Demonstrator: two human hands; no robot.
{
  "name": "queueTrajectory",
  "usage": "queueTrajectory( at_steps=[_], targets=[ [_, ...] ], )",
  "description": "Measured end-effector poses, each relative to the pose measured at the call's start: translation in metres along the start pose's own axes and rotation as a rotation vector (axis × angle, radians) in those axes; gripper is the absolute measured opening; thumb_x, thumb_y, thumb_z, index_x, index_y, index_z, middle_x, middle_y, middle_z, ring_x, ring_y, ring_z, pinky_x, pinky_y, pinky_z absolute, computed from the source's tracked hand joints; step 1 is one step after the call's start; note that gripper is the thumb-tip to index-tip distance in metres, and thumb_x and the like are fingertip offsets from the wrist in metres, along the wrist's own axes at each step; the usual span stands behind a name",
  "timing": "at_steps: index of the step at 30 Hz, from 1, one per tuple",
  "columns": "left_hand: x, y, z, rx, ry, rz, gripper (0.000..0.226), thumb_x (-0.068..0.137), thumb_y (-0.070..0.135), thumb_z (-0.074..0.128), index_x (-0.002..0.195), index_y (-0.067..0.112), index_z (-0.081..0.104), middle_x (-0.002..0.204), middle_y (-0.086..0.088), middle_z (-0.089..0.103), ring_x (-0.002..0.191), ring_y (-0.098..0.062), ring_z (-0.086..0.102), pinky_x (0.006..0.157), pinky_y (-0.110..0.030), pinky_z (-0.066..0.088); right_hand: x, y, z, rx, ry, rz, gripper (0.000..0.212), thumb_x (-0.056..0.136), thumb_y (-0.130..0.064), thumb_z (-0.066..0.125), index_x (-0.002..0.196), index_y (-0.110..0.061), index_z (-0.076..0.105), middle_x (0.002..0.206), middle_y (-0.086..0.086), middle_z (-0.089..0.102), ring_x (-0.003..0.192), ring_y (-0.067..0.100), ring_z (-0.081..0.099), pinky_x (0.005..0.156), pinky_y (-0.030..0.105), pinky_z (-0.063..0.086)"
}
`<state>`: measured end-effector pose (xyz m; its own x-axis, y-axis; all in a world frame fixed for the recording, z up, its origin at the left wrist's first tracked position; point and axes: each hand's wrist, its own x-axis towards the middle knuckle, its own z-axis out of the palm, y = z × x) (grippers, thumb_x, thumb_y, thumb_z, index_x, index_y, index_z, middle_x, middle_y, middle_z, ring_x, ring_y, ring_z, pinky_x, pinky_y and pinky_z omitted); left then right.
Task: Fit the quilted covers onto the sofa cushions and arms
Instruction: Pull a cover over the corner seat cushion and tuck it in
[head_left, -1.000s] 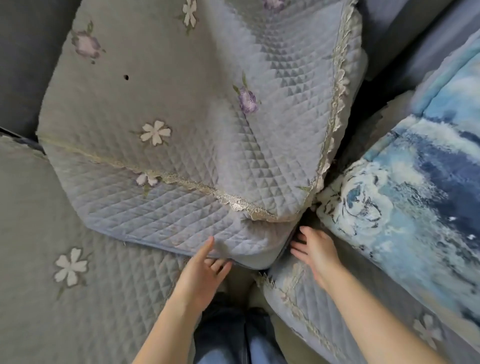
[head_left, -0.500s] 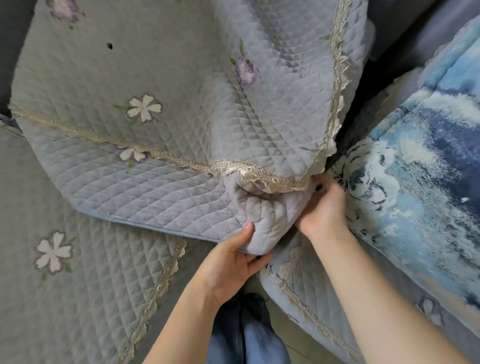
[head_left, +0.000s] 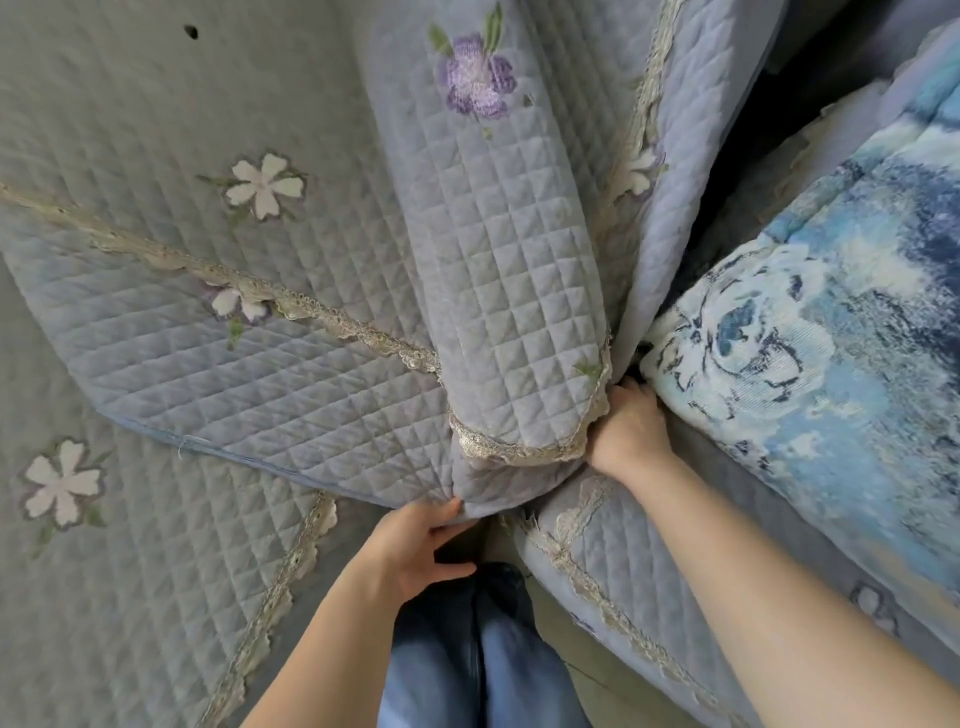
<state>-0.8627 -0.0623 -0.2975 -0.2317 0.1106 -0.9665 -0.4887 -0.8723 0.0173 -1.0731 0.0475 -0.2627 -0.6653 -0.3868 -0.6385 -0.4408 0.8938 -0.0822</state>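
A grey-blue quilted cover (head_left: 291, 395) with lace trim and stitched flowers wraps a sofa cushion tilted up in front of me. Its near corner (head_left: 514, 415) bulges toward me in a thick fold. My left hand (head_left: 421, 545) pinches the cover's lower hem under that corner, thumb on top. My right hand (head_left: 631, 426) is pushed in at the corner's right side, its fingers curled round the lace edge and partly hidden by fabric.
A second covered seat cushion (head_left: 130, 597) lies at lower left. Another quilted, lace-edged cover (head_left: 602, 561) lies at lower right. A blue floral pillow (head_left: 810, 353) leans against my right hand. My jeans-clad legs (head_left: 467, 654) stand between the cushions.
The view has closed in on the corner. My right hand has pushed deeper beside the pillow, and the corner has been pulled tighter into a long fold. My left hand has shifted to the hem.
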Motion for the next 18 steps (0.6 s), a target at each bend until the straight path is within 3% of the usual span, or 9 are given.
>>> queueTrajectory(
  at_steps=[3, 8, 12, 14, 16, 18],
  targets=[
    [0.013, 0.005, 0.008, 0.033, 0.106, 0.016, 0.031, 0.091, -0.003, 0.049, 0.109, 0.021, 0.059, 0.101, 0.001, 0.073, 0.101, -0.015, 0.064, 0.085, -0.063, 0.046, 0.003, 0.006, -0.001, -0.229, -0.022, -0.051, 0.064, 0.083, -0.042, 0.055, 0.141, -0.022, 0.039, 0.145, 0.006, 0.039, 0.138, 0.026, 0.026, 0.116, 0.038, 0.010],
    [0.033, 0.005, 0.015, 0.085, 0.185, -0.023, 0.038, 0.089, -0.010, 0.040, 0.096, 0.023, 0.058, 0.097, -0.002, 0.072, 0.094, -0.015, 0.065, 0.074, -0.061, 0.051, 0.018, 0.006, 0.009, -0.469, -0.212, -0.079, 0.072, 0.089, -0.053, 0.039, 0.150, -0.023, 0.017, 0.155, 0.002, 0.025, 0.144, 0.026, 0.013, 0.117, 0.039, 0.004],
    [0.047, 0.004, 0.023, 0.138, 0.280, -0.028, 0.018, 0.091, 0.003, 0.050, 0.093, 0.018, 0.059, 0.103, -0.004, 0.069, 0.094, -0.017, 0.060, 0.081, -0.063, 0.049, 0.029, 0.003, 0.017, -0.641, -0.236, -0.003, 0.066, 0.098, -0.045, 0.021, 0.151, -0.011, 0.001, 0.159, 0.007, 0.012, 0.147, 0.027, 0.004, 0.117, 0.038, 0.001],
    [0.055, 0.010, 0.029, 0.164, 0.328, -0.012, 0.012, 0.090, 0.003, 0.056, 0.098, 0.012, 0.056, 0.119, -0.007, 0.061, 0.106, -0.023, 0.057, 0.087, -0.060, 0.047, 0.038, 0.001, 0.015, -0.601, -0.239, 0.052, 0.060, 0.101, -0.038, 0.016, 0.150, -0.006, -0.001, 0.160, 0.009, 0.006, 0.147, 0.026, 0.002, 0.117, 0.035, 0.001],
    [0.061, 0.013, 0.031, 0.122, 0.350, 0.013, 0.024, 0.089, 0.001, 0.057, 0.110, 0.012, 0.053, 0.127, -0.009, 0.055, 0.118, -0.028, 0.051, 0.093, -0.060, 0.043, 0.040, 0.002, 0.015, -0.607, -0.228, -0.023, 0.063, 0.100, -0.041, 0.020, 0.151, -0.008, 0.002, 0.159, 0.010, 0.008, 0.147, 0.027, 0.004, 0.118, 0.039, 0.002],
    [0.062, 0.009, 0.032, 0.024, 0.378, 0.059, 0.012, 0.091, 0.010, 0.057, 0.101, 0.017, 0.056, 0.115, -0.005, 0.058, 0.105, -0.024, 0.055, 0.094, -0.061, 0.043, 0.030, 0.011, 0.014, -0.567, -0.190, -0.158, 0.068, 0.092, -0.048, 0.032, 0.150, -0.015, 0.018, 0.155, 0.009, 0.025, 0.144, 0.029, 0.018, 0.117, 0.042, 0.013]
  ],
)
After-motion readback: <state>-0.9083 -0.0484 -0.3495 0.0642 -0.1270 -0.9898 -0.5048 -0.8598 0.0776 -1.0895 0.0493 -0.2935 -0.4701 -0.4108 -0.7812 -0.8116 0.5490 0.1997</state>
